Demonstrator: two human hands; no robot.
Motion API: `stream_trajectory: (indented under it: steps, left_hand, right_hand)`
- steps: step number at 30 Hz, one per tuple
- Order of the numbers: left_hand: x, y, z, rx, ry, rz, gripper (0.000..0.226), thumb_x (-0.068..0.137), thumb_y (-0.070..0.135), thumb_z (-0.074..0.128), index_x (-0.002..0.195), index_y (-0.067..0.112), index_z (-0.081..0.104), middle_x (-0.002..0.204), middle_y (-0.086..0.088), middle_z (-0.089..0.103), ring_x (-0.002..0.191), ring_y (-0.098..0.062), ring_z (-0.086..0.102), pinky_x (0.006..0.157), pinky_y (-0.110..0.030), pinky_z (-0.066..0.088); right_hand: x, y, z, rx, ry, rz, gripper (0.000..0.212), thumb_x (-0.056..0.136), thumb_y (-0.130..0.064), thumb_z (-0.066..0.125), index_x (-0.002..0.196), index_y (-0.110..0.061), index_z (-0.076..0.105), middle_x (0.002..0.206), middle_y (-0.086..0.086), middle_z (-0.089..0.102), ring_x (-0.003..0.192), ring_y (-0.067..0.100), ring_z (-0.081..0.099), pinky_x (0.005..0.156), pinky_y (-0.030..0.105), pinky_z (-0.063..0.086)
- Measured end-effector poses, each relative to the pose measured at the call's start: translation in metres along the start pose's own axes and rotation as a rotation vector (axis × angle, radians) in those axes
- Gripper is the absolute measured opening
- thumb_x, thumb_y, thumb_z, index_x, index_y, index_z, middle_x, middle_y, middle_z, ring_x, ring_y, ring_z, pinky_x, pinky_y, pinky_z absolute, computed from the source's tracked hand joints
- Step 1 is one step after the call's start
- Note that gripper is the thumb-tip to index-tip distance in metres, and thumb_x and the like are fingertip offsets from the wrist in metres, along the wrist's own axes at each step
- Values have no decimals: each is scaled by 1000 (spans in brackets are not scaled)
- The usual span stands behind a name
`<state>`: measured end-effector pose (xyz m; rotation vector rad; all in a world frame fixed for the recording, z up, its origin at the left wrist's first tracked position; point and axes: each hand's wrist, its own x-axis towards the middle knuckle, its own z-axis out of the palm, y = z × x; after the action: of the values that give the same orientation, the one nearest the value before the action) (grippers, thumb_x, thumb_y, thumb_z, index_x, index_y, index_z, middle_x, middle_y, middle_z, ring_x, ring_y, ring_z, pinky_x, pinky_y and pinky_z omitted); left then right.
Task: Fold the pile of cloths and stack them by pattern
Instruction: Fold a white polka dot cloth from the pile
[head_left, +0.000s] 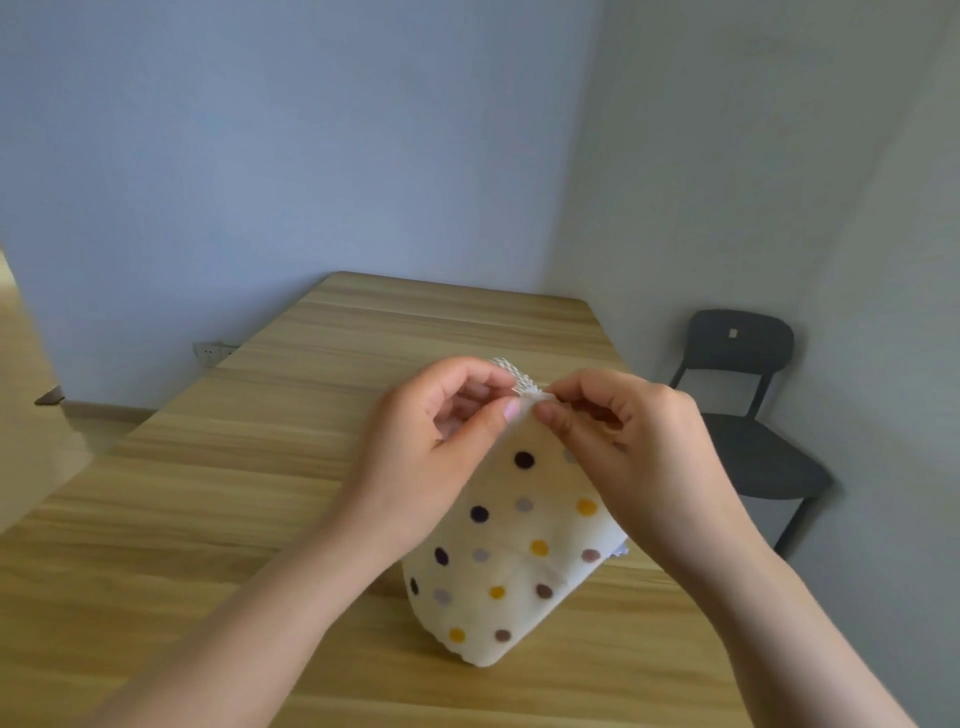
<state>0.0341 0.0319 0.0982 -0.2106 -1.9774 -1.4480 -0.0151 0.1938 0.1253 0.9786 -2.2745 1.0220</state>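
A cream cloth with dark, grey and yellow polka dots (511, 551) hangs above the wooden table (260, 493), its lower edge near or on the tabletop. My left hand (431, 457) and my right hand (634, 452) pinch its top corner together, thumbs and fingertips almost touching. A bit of white, mesh-like cloth (514, 371) shows just behind my fingertips; what it belongs to is hidden. A pale blue edge (621, 548) peeks out at the cloth's right side.
A dark grey chair (753, 415) stands to the right of the table against the wall. The table's far end meets the blue wall, which has a socket (210, 353) low on the left. No pile or stack is in view.
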Motion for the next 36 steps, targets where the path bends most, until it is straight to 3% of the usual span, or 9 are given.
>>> stream_trajectory:
  steps: [5, 11, 14, 19, 21, 27, 30, 33, 36]
  left_hand:
    - [-28, -34, -12, -177, -112, -173, 23, 83, 31, 71, 96, 14, 63, 96, 1, 72, 91, -8, 67, 78, -16, 48]
    - [-44, -59, -6, -216, -127, -183, 19, 78, 35, 76, 85, 19, 68, 82, 4, 69, 81, -8, 64, 74, -16, 47]
    - [-43, -59, 0, -193, -148, -152, 19, 77, 39, 71, 77, 21, 65, 69, 11, 58, 68, -7, 54, 65, -18, 43]
    - [-41, -63, 6, -111, -202, -117, 41, 82, 43, 67, 55, 16, 52, 57, 5, 36, 57, -13, 33, 53, -27, 27]
    - [-40, -65, 6, -93, -227, -143, 49, 84, 41, 68, 53, 10, 47, 56, 3, 33, 56, -14, 31, 54, -27, 25]
    - [-39, -71, 1, -114, -239, -234, 47, 81, 20, 72, 43, 23, 45, 51, 11, 27, 52, -8, 24, 50, -18, 22]
    - [-36, -74, -2, -118, -202, -271, 37, 73, 18, 77, 44, 18, 54, 48, 12, 31, 50, -6, 27, 49, -14, 24]
    - [-28, -74, -3, -132, -138, -286, 18, 64, 13, 83, 58, 12, 65, 48, 11, 53, 47, 0, 45, 51, -11, 36]
    - [-19, -79, -12, -124, -221, -280, 31, 62, 25, 90, 80, 14, 67, 70, -7, 69, 66, -13, 63, 64, -21, 50]
  right_hand:
    - [3, 4, -12, 26, -57, 6, 5, 88, -22, 68, 85, -23, 71, 66, -19, 63, 73, 1, 63, 62, 9, 43]
    - [6, 9, -17, 17, -51, 19, 6, 88, -23, 68, 84, -27, 70, 79, -22, 66, 73, 0, 65, 61, 7, 42]
    - [5, 11, -18, 17, -48, 27, 6, 89, -26, 66, 84, -28, 70, 77, -17, 66, 71, 4, 65, 62, 13, 45]
    - [4, 13, -19, 21, -42, 38, 7, 89, -26, 66, 84, -28, 70, 74, -13, 67, 69, 6, 65, 62, 13, 46]
    - [4, 15, -21, 24, -33, 46, 8, 89, -25, 66, 83, -29, 69, 73, -12, 67, 67, 7, 65, 59, 11, 44]
    - [5, 25, -26, 8, 34, 81, 12, 91, -24, 62, 81, -28, 66, 61, -5, 63, 64, 5, 59, 54, 10, 41]
    - [5, 29, -25, -30, 61, 56, 13, 93, -23, 60, 81, -28, 63, 60, -8, 60, 63, 5, 57, 52, 12, 40]
    - [3, 34, -22, -145, 109, 6, 10, 95, -25, 56, 87, -27, 61, 61, -15, 57, 66, 8, 55, 53, 22, 41]
    - [1, 40, -21, -127, 141, 10, 7, 95, -20, 58, 90, -23, 62, 61, -16, 57, 67, -1, 58, 53, 12, 40]
